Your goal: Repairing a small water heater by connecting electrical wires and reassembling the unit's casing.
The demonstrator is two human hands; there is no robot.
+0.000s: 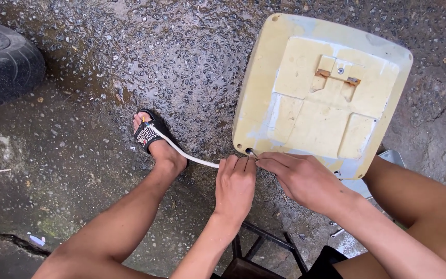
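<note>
We look down on wet, pebbled concrete (pixel 130 62), with a dark tyre (pixel 1 62) at ten o'clock and a foot in a black sandal (pixel 153 137) near the centre. A yellowed plastic panel (pixel 321 93) lies back-side up at two o'clock. From its lower-left corner hole a white cable (pixel 192 157) runs out toward nine o'clock, its long axis slanting up-left to the sandal. Our left hand (pixel 236 186) sits at six o'clock of the hole, fingers curled closed around the cable just beside the panel's edge. Our right hand (pixel 305 178) comes in from four o'clock, fingertips pinched together right at the hole; what they pinch we cannot tell. Both hands nearly touch, the right slightly nearer the hole.
</note>
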